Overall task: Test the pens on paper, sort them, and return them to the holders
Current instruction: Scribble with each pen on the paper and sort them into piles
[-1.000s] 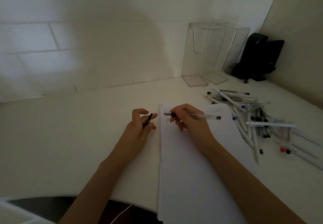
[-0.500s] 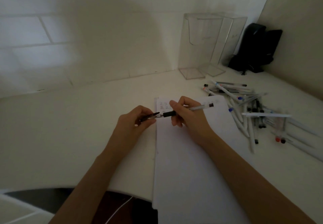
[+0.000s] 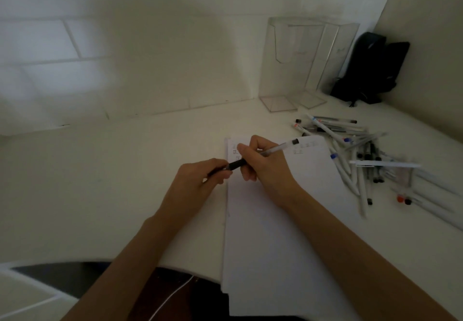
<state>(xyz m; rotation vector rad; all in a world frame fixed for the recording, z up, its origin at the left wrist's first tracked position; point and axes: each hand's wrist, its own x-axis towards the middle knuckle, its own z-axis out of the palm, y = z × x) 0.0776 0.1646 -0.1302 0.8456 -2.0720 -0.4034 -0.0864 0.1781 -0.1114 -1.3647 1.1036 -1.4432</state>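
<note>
Pen (image 3: 280, 146) — between left hand (image 3: 200, 183), right hand (image 3: 265, 169)

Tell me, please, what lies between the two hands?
In the head view, only the pen spans the short gap: the left hand pinches its tip end, the right hand its barrel.

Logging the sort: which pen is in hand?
The clear pen with black grip, held by the right hand over the paper, left hand pinching its cap; the rest lie in a pile nearby.
</note>
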